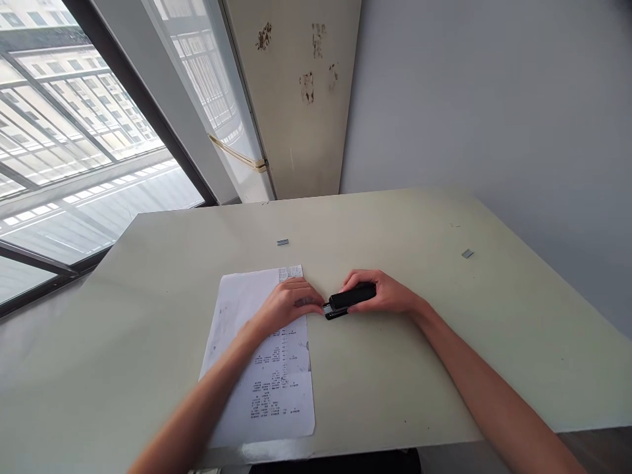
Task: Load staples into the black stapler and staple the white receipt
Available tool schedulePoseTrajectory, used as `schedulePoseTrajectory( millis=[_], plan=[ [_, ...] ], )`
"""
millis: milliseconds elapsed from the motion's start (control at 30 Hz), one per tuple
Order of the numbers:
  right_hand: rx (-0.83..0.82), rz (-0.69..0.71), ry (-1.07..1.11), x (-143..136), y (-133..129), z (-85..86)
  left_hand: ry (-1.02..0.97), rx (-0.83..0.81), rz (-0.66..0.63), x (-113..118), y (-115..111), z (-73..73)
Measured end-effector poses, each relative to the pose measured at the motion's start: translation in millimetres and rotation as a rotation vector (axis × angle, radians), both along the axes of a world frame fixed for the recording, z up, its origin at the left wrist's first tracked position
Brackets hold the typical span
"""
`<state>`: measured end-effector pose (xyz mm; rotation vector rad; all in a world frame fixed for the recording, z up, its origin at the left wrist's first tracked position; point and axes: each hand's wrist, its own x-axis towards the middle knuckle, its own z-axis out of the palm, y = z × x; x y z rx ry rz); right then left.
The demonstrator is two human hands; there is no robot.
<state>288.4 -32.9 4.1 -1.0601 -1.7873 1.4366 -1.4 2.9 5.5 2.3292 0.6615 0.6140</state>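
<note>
A black stapler [353, 296] is in my right hand [382, 291], whose fingers wrap round its rear. The stapler points left, and a metal part shows at its front end between the top arm and the base. My left hand [291, 303] is closed, with its thumb and fingertips together right at the stapler's front. Something greyish shows between thumb and index finger; I cannot tell whether it is held or is print on the paper behind. Under my left hand and forearm lie white printed sheets [281, 395].
On the pale table [385, 382], a small grey staple strip [282, 242] lies beyond the sheets, and another grey strip [467, 253] lies far right. A window [74, 118] is at the left, a stained panel [301, 131] behind the table, and a plain wall [484, 99] at the right.
</note>
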Motion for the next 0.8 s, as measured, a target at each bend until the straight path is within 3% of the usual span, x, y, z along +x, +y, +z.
schedulePoseTrajectory(
  millis=[333, 533, 667, 800],
  plan=[
    [0.088, -0.069, 0.029, -11.0, -5.4, -1.2, 0.081, 0.101, 0.031, 14.4, 2.0, -7.6],
    [0.031, -0.075, 0.051, -12.0, -4.8, -1.9, 0.072, 0.115, 0.047, 0.4, 9.4, 4.4],
    [-0.035, -0.078, 0.035, -12.1, -5.9, -0.6, 0.208, 0.225, 0.393, -35.1, 26.7, 9.1],
    [-0.069, -0.065, 0.03, -11.7, -6.4, 1.6, 0.32, 0.312, 0.667, -62.7, 37.5, -1.6]
  ],
)
